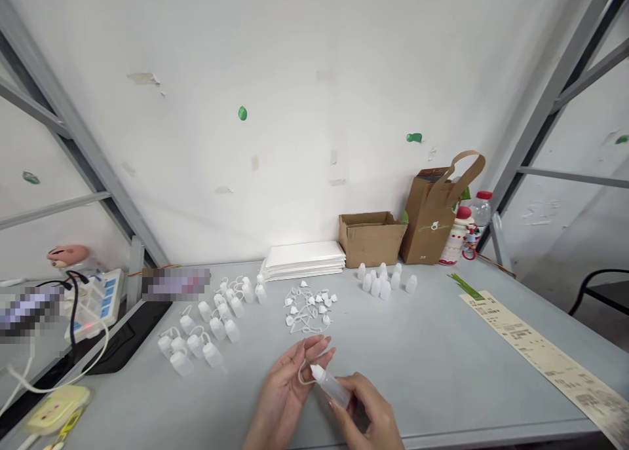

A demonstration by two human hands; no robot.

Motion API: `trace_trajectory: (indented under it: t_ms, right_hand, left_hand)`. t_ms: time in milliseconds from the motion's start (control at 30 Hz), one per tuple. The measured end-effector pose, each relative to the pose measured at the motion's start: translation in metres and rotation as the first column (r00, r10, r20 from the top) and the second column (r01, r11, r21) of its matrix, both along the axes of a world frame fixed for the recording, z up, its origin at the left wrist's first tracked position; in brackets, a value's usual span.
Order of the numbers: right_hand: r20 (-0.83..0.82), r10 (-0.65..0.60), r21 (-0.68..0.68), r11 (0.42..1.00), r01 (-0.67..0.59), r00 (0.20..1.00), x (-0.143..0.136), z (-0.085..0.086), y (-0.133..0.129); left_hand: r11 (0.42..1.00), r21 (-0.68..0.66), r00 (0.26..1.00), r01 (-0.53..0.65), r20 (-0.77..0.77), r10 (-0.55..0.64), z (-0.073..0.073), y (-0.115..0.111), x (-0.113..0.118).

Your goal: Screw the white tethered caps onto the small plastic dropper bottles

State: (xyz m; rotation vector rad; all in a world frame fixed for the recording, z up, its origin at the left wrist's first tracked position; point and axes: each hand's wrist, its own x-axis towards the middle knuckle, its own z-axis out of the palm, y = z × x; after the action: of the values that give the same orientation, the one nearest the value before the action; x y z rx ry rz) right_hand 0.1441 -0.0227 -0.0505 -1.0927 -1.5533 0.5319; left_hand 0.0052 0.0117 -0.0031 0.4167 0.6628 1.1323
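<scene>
My right hand point(369, 407) grips a small translucent squeeze bottle point(334, 390) by its lower body, tilted with its white pointed tip up to the left. My left hand point(285, 386) is beside the tip, palm turned up and fingers stretched out. A thin white strap point(301, 374) loops from the bottle's neck against the left fingers. Beyond my hands lies a loose pile of white caps with straps point(309, 306). To the left stand several bottles with caps and straps point(211, 353). Several bottles without straps point(385, 289) stand to the right of the pile.
At the back are a stack of white sheets point(304, 260), a cardboard box point(371, 240) and a brown paper bag point(427, 221). A long printed paper strip point(535, 352) runs along the right. A power strip point(101, 302) with cables sits at the left.
</scene>
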Motion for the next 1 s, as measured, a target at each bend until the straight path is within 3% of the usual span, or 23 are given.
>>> trace_trajectory:
  t_ms: [300, 633, 1000]
  right_hand:
    - [0.012, -0.002, -0.011, 1.000, 0.002, 1.000, 0.000, 0.000, 0.000]
    - [0.031, 0.002, -0.069, 0.998, 0.000, 1.000, 0.000, -0.003, 0.002]
    - [-0.011, -0.006, -0.097, 0.995, 0.005, 1.000, 0.001, -0.003, 0.001]
  left_hand:
    - [0.999, 0.024, 0.998, -0.021, -0.064, 0.023, -0.001, 0.001, -0.002]
    - [0.980, 0.194, 0.932, 0.036, -0.360, 0.037, 0.003, 0.001, -0.004]
    - [0.971, 0.237, 0.908, -0.030, -0.399, 0.125, 0.001, -0.003, 0.011]
